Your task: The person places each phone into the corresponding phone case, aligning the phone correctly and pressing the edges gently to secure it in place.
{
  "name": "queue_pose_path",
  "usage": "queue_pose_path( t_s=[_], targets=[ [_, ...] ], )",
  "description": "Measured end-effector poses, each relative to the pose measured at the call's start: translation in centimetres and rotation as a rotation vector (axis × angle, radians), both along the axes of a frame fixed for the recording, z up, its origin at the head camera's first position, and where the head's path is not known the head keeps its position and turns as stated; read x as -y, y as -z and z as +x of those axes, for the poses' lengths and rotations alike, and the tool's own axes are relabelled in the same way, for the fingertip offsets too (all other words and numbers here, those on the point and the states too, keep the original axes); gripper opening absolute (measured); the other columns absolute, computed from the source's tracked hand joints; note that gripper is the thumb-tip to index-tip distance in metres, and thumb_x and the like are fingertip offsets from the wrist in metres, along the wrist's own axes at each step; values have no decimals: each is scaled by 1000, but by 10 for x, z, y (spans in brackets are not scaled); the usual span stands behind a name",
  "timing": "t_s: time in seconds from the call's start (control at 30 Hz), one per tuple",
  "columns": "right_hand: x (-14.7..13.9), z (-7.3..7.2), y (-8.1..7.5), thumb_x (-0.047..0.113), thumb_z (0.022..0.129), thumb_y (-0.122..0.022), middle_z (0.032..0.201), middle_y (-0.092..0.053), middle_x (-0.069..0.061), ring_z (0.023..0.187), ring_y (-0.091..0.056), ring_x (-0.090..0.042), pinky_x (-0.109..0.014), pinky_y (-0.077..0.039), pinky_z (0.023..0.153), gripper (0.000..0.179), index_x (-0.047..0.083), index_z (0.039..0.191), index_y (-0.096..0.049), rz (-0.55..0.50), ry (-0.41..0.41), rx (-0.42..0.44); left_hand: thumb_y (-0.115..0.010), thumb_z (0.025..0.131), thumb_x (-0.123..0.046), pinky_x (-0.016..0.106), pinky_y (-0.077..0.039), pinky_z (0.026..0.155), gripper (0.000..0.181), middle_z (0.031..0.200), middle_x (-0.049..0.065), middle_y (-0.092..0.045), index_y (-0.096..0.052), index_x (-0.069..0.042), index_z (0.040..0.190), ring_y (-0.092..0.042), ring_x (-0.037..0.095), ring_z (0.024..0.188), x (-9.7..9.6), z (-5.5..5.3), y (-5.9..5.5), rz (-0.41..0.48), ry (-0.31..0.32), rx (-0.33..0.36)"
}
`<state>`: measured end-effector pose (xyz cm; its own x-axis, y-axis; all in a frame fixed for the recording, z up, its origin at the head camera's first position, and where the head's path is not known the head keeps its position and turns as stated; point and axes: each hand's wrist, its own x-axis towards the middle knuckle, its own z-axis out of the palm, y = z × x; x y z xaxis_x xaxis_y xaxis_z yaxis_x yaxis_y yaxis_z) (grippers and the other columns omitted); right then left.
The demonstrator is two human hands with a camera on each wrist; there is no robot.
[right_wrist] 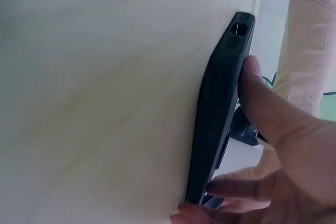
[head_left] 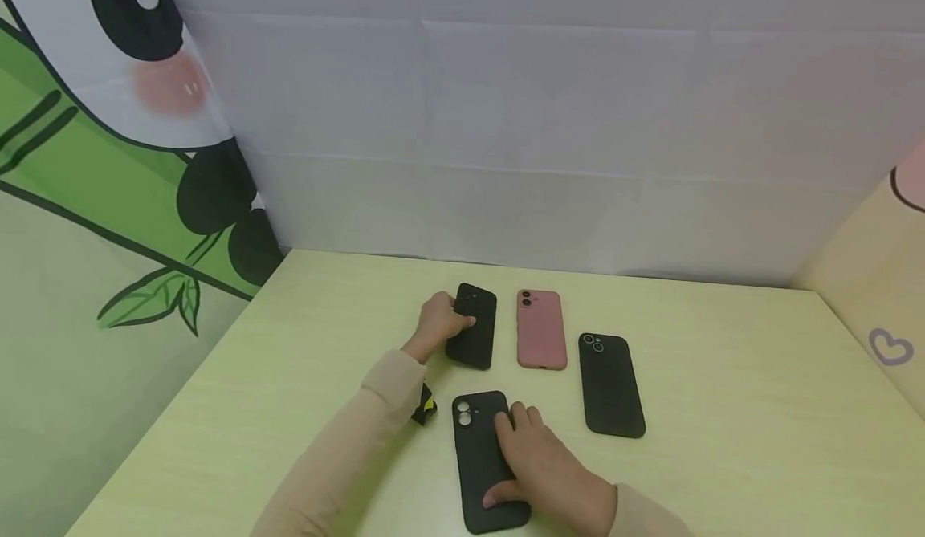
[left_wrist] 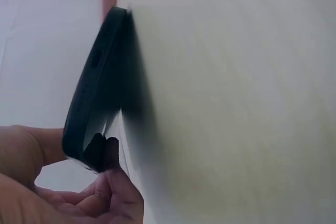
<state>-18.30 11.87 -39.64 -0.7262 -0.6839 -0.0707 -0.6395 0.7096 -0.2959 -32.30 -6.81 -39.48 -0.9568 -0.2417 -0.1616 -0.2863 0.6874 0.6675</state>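
My left hand (head_left: 438, 322) pinches a black phone case (head_left: 474, 346) at the far left of the group, thumb across its back. In the left wrist view this case (left_wrist: 94, 85) is tilted, with one edge raised off the tabletop. Nearer to me, my right hand (head_left: 555, 466) grips another black phone case (head_left: 478, 461) by its right side. Its camera holes show pale. The right wrist view shows the thumb on the back of this case (right_wrist: 218, 98) and fingers at the far end, partly hidden.
A pink phone case (head_left: 542, 336) lies just right of the far black one. A further black phone case (head_left: 613, 388) lies to its right. The pale table (head_left: 737, 392) ends at a white backdrop (head_left: 506, 120), with printed panels on both sides.
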Motion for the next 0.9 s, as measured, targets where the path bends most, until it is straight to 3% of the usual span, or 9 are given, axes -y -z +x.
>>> queue_pose_path(
  t_s=[0.13, 0.3, 0.43, 0.7, 0.9],
  targets=[
    [-5, -5, 1, 47, 60, -78, 106, -45, -11, 88, -38, -19, -29, -43, 73, 84, -1, 121, -45, 1, -17, 74, -62, 87, -14, 38, -50, 81, 39, 114, 22, -56, -50, 7, 117, -58, 31, 100, 2, 1, -4, 100, -1, 31],
    [-7, -9, -4, 36, 65, -79, 121, -42, -13, 98, -39, -21, -30, -44, 80, 83, -1, 130, -43, 25, -10, 190, -52, 91, -7, 39, -50, 85, 34, 118, 24, -51, -45, 8, 121, -56, 33, 105, 6, 2, -3, 310, -41, 59],
    [-7, -6, -7, 40, 70, -75, 126, -42, -18, 105, -40, -25, -33, -45, 84, 80, -3, 130, -45, 36, 0, 200, -50, 91, -3, 41, -50, 86, 34, 115, 25, -51, -44, 7, 123, -57, 34, 104, 8, 3, 0, 440, -65, 54],
    [-4, 2, -1, 64, 54, -73, 130, -39, -24, 110, -40, -30, -40, -46, 86, 105, -2, 129, -41, 96, -18, 115, -50, 91, -3, 41, -50, 81, 37, 107, 20, -54, -43, 1, 127, -57, 25, 87, 11, 4, -1, 563, -100, 13],
    [-6, 3, -3, 47, 64, -79, 135, -33, -18, 116, -35, -30, -37, -45, 84, 93, 4, 134, -38, 34, 50, 267, -51, 91, -4, 38, -52, 75, 37, 105, 18, -54, -43, 0, 127, -59, 25, 86, 10, 8, 0, 614, -101, -22]
  ],
)
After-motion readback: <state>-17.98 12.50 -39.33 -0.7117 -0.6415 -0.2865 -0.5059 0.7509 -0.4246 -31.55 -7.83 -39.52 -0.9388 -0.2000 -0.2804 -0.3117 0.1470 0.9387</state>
